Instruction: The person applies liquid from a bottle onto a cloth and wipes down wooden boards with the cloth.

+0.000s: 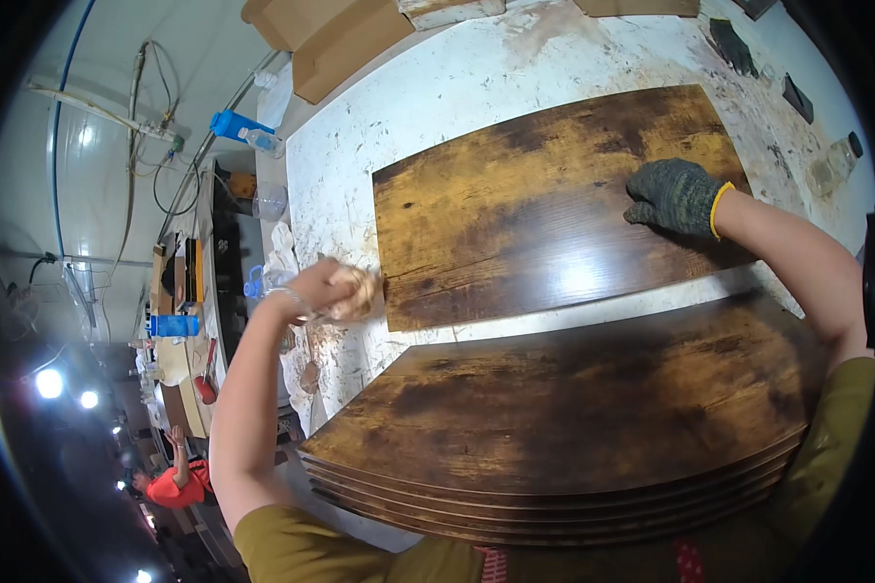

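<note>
A brown wood-grain board (pixel 515 214) lies flat on a white, stained worktable (pixel 335 175). My bare left hand (pixel 319 290) is closed around a crumpled beige rag (pixel 358 294), right beside the board's left edge. My right hand (pixel 679 197) wears a dark grey knit glove with a yellow cuff. It rests palm down on the right part of the board, thumb apart from the fingers, gripping nothing. Nearer to me is a stack of several similar boards (pixel 574 398), its top one lying level.
Open cardboard (pixel 345 49) sits at the back left. On the far right are a dark glove (pixel 732 47), a small black block (pixel 797 99) and a clear bottle (pixel 831 167). A blue bottle (pixel 231 124) stands off the left edge. A person in red (pixel 177 484) is farther left.
</note>
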### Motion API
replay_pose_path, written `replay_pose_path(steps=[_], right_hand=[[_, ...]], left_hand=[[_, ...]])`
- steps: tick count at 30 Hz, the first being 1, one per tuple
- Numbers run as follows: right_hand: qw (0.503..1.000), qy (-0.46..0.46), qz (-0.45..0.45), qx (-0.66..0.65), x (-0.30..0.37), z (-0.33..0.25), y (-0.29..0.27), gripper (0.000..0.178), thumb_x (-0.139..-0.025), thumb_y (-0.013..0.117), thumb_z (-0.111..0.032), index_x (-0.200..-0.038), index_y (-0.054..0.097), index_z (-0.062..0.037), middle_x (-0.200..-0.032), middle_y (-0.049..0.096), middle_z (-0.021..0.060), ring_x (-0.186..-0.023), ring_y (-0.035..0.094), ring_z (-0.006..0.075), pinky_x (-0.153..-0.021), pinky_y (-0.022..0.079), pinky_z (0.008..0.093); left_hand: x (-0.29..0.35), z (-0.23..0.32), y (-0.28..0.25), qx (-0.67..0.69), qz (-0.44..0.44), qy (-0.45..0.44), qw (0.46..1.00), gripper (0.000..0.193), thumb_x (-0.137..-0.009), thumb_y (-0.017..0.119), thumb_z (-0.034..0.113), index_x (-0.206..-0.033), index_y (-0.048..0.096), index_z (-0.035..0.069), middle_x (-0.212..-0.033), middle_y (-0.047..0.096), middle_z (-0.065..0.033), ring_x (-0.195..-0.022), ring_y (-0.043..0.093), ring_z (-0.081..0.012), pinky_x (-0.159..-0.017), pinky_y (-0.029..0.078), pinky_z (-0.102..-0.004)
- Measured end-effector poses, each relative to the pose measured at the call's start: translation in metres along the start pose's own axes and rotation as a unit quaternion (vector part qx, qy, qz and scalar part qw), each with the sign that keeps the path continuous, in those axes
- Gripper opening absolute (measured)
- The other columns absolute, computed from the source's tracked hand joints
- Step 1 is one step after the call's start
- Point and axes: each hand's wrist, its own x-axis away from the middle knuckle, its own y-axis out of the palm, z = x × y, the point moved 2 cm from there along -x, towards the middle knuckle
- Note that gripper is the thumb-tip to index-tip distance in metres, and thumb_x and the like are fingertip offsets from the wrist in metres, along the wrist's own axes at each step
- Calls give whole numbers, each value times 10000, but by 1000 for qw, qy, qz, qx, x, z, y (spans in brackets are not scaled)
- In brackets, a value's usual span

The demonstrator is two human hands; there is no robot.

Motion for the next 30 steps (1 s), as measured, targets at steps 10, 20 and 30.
replay_pose_path(steps=[10, 20, 30], right_hand=[[1000, 3, 7, -5, 2, 1, 2, 419, -863, 551, -425, -958, 645, -28, -961, 627, 196, -939, 598, 358, -830, 469, 451], [999, -20, 39, -17, 1, 2, -2, 410, -860, 552, -425, -927, 641, -30, -959, 626, 194, -935, 596, 363, -827, 467, 452], [999, -13, 38, 0, 2, 4, 5, 408, -865, 544, -424, -929, 641, -33, -972, 631, 195, -937, 597, 364, -831, 465, 451]], left_hand=[[-17, 66, 5, 453, 128, 143, 871, 628, -860, 632, 331, -1397, 369, 138, -1375, 383, -181, -1113, 534, -237, -931, 469, -348], [-23, -9, 40, 96, 203, -97, 970, 439, -834, 663, 294, -1175, 535, 49, -1098, 595, -187, -936, 616, -313, -834, 498, -396], [-6, 83, 35, -55, 55, 218, 973, 431, -803, 682, 271, -1208, 550, 201, -1129, 560, -111, -956, 627, -252, -853, 521, -379]])
